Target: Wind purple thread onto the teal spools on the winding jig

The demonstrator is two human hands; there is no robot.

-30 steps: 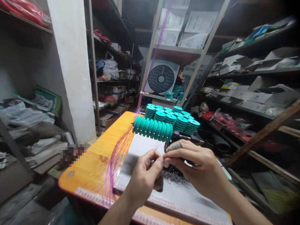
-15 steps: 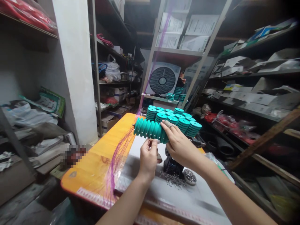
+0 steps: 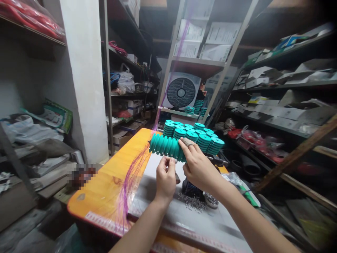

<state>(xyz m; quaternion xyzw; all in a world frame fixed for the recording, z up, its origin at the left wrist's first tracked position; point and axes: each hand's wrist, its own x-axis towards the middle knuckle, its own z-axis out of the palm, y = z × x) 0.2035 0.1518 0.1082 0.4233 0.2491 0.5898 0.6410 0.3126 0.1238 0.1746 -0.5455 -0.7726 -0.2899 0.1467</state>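
A row of green ribbed spools [image 3: 163,144] lies sideways on a rod above the work surface, with small pale beads along its lower edge. My right hand [image 3: 196,160] rests over the row's right end, fingers curled on the spools; a wrap covers one finger. Just beneath the row, my left hand [image 3: 165,174] is closed in a pinch close to the beads. What sits in the pinch is too small to make out. Purple strands [image 3: 129,182] hang down left of the row. Below my right hand are scattered small metal pieces [image 3: 193,203] and a round dish [image 3: 211,201] of them.
Stacked green spools [image 3: 192,135] stand behind the row. A grey board [image 3: 150,193] lies on the yellow table [image 3: 105,189]. Plastic bags [image 3: 243,186] lie at the right. A box fan [image 3: 181,92] stands on the rear shelf, and loaded shelves [image 3: 284,84] flank the table.
The view has shifted slightly. My right hand sits a little lower over the spools and hides part of the dish's edge. My left hand keeps its pinch beneath the row.
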